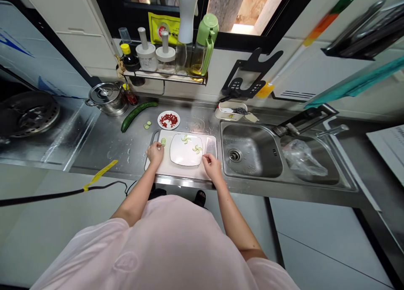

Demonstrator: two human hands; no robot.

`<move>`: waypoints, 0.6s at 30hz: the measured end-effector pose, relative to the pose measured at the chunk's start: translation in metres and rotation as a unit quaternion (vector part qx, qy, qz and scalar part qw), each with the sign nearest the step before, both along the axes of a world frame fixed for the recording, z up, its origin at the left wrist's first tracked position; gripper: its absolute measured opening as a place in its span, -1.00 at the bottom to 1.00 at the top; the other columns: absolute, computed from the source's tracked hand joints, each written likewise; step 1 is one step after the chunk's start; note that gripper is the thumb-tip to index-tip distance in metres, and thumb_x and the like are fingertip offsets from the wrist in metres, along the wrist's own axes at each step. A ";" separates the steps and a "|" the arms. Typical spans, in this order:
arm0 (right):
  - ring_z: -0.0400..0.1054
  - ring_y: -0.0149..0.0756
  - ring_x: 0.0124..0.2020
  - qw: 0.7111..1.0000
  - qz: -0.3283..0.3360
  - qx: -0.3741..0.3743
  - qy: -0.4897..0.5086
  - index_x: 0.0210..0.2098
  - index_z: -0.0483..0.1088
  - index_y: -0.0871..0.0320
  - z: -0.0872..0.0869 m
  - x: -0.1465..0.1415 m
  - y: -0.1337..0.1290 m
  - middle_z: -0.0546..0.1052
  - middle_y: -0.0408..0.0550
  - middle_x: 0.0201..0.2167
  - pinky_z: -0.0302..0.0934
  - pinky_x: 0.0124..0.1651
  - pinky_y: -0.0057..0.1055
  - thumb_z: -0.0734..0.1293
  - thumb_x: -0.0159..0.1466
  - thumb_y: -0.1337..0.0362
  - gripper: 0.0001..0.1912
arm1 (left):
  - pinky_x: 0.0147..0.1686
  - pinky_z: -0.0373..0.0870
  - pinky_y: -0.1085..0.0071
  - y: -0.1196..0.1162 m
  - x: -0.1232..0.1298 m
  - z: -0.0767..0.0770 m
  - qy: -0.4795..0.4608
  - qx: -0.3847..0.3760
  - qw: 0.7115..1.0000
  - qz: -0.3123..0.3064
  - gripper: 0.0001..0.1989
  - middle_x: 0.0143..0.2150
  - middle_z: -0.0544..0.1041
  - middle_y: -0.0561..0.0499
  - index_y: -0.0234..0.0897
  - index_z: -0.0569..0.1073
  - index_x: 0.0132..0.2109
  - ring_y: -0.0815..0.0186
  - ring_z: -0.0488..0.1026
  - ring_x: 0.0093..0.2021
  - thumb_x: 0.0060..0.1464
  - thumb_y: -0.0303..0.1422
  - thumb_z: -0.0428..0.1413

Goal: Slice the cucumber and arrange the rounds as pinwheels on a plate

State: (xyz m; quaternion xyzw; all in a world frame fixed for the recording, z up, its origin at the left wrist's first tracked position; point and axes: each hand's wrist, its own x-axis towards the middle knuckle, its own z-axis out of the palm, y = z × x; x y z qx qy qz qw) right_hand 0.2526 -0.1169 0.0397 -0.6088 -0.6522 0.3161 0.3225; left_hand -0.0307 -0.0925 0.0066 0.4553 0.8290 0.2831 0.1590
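Note:
A white plate lies on the cutting board, bearing two pinwheel-like arrangements of pale green cucumber pieces. My left hand is at the board's left side, its fingers closed at a small stack of cucumber slices. At the plate's right edge is my right hand, thumb and fingers pinched together; what they hold, if anything, is too small to make out. Just beyond that hand, a flat greyish blade-like piece rests on the board.
Behind the board stand a small plate of chopped red pieces, a whole cucumber and loose slices. A lidded pot is at the left. The sink lies to the right, and a condiment shelf hangs above.

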 end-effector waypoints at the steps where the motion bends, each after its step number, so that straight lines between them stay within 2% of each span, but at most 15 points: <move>1: 0.36 -0.29 -0.36 1.000 0.002 0.001 0.003 -0.30 0.41 0.13 -0.001 -0.001 0.000 0.52 -0.06 -0.37 0.21 -0.23 -0.39 0.16 0.25 0.16 -0.75 | -0.09 0.21 0.28 0.001 -0.001 -0.002 -0.040 0.013 0.999 0.003 -0.84 -0.29 0.52 -0.02 -0.21 0.45 -0.22 0.22 0.41 -0.18 0.02 -0.30 0.08; 3: 0.36 -0.28 -0.36 1.000 0.006 0.005 0.013 -0.30 0.40 0.13 -0.001 -0.004 0.002 0.52 -0.06 -0.37 0.22 -0.23 -0.39 0.17 0.25 0.15 -0.76 | -0.16 0.27 0.37 0.004 -0.003 -0.005 -0.146 0.041 0.988 0.011 -0.81 -0.32 0.52 0.00 -0.24 0.44 -0.22 0.31 0.42 -0.26 -0.01 -0.29 0.10; 5: 0.36 -0.28 -0.36 1.000 0.011 0.009 0.022 -0.30 0.40 0.13 0.002 -0.009 0.004 0.51 -0.06 -0.37 0.22 -0.23 -0.39 0.18 0.25 0.15 -0.76 | -0.21 0.31 0.42 0.007 -0.002 -0.004 -0.262 0.071 0.962 0.005 -0.76 -0.33 0.52 -0.01 -0.29 0.44 -0.23 0.35 0.42 -0.31 -0.06 -0.25 0.13; 8: 0.35 -0.28 -0.35 0.999 0.025 0.012 0.032 -0.29 0.40 0.13 0.013 -0.019 0.008 0.51 -0.05 -0.36 0.23 -0.23 -0.39 0.18 0.25 0.15 -0.76 | -0.20 0.34 0.42 0.007 0.002 0.009 -0.376 0.102 0.920 -0.033 -0.67 -0.32 0.52 -0.04 -0.32 0.46 -0.24 0.36 0.44 -0.31 -0.16 -0.21 0.20; 13: 0.35 -0.31 -0.34 0.996 0.060 0.031 0.055 -0.28 0.40 0.13 0.038 -0.043 0.014 0.51 -0.07 -0.33 0.22 -0.23 -0.41 0.19 0.26 0.16 -0.78 | -0.20 0.35 0.39 -0.001 0.014 0.046 -0.423 0.105 0.894 -0.103 -0.62 -0.39 0.50 0.02 -0.30 0.47 -0.20 0.36 0.44 -0.33 -0.18 -0.20 0.24; 18: 0.34 -0.32 -0.32 0.990 0.103 0.056 0.076 -0.21 0.41 0.13 0.060 -0.067 0.016 0.50 -0.07 -0.30 0.21 -0.24 -0.43 0.20 0.28 0.18 -0.78 | -0.23 0.33 0.42 -0.012 0.027 0.080 -0.402 0.113 0.890 -0.182 -0.63 -0.39 0.49 0.04 -0.28 0.45 -0.14 0.36 0.45 -0.33 -0.13 -0.24 0.24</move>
